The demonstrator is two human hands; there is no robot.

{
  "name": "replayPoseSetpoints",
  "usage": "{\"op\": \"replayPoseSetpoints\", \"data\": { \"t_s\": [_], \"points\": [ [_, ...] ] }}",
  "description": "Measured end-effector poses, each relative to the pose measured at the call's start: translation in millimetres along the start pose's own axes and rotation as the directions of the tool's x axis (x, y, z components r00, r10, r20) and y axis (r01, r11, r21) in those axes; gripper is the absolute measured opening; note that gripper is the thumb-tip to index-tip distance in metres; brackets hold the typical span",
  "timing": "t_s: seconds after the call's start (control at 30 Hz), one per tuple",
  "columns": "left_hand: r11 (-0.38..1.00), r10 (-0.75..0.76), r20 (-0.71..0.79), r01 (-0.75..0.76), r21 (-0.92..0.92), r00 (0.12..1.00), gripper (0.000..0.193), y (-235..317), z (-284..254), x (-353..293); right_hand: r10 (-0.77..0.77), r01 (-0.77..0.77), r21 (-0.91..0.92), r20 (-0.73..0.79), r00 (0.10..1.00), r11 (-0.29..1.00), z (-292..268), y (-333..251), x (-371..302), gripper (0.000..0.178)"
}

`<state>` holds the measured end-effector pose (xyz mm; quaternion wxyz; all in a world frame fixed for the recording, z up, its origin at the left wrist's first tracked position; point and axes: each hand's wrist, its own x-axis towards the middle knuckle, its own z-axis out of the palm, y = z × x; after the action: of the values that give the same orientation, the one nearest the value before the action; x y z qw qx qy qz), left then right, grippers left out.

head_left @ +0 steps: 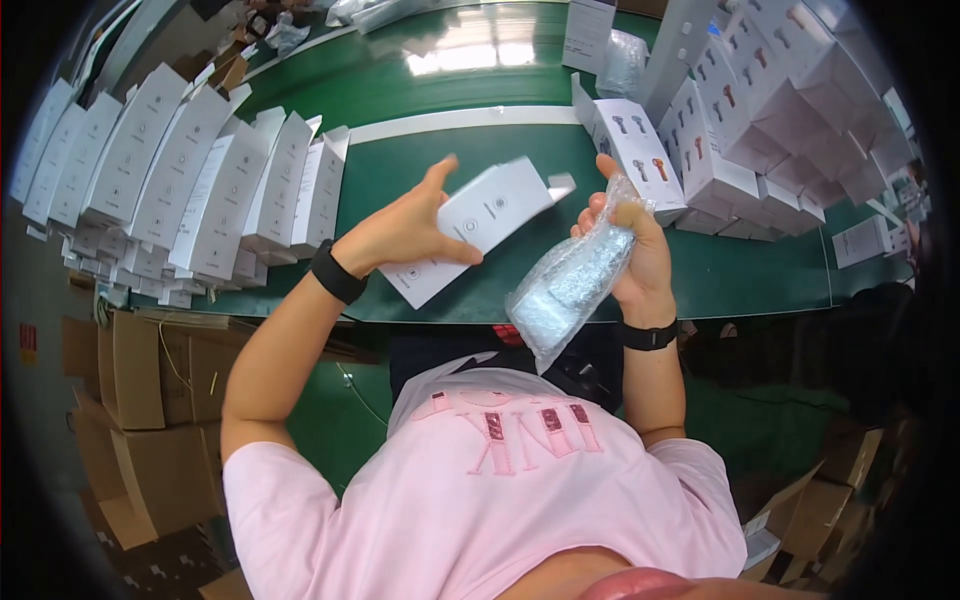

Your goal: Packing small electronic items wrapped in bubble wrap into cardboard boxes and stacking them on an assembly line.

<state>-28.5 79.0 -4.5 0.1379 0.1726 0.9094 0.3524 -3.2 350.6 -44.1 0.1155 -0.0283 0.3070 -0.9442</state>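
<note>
My left hand [415,230] holds a white cardboard box [490,215] tilted over the table. Its thumb lies across the printed face, one finger points away from the box, and the other fingers are mostly hidden. At the box's upper right end a small flap [562,185] sticks out. My right hand [643,250] grips a bubble-wrapped package [570,285], which hangs slanting down toward the table's near edge. The wrap blurs whatever is inside. Box and package are apart.
Rows of white boxes [205,190] stand at the left, some with raised flaps. More white boxes [715,150] with printed pictures are stacked at the right. A white strip [460,120] crosses the green table [730,270]. Brown cartons [160,380] stand below at the left.
</note>
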Motion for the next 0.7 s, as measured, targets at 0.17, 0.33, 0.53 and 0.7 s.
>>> {"op": "replayPoseSetpoints", "data": {
  "t_s": [0.17, 0.33, 0.53, 0.7],
  "points": [
    [0.355, 0.41, -0.019, -0.14, 0.924, 0.912, 0.101, 67.8, -38.9, 28.3, 0.006, -0.01, 0.206, 0.022, 1.0, 0.978, -10.3, -3.6, -3.5, 0.039],
    [-0.251, 0.511, 0.234, -0.116, 0.961, 0.827, 0.012, 60.6, -41.2, 65.1, 0.067, -0.112, 0.316, 0.15, 0.986, 0.942, -4.8, 3.6, 5.4, 0.024],
    [-0.257, 0.473, 0.284, -0.178, 0.95, 0.834, 0.027, 87.9, -55.9, 45.7, 0.006, -0.006, 0.158, -0.001, 1.0, 0.987, -6.0, -0.2, 4.9, 0.015],
    [-0.227, 0.502, 0.212, -0.109, 0.968, 0.838, 0.021, 93.8, -76.4, 32.1, -0.01, 0.012, 0.074, -0.026, 1.0, 0.997, 3.3, -6.8, 13.5, 0.012]
  ]
}}
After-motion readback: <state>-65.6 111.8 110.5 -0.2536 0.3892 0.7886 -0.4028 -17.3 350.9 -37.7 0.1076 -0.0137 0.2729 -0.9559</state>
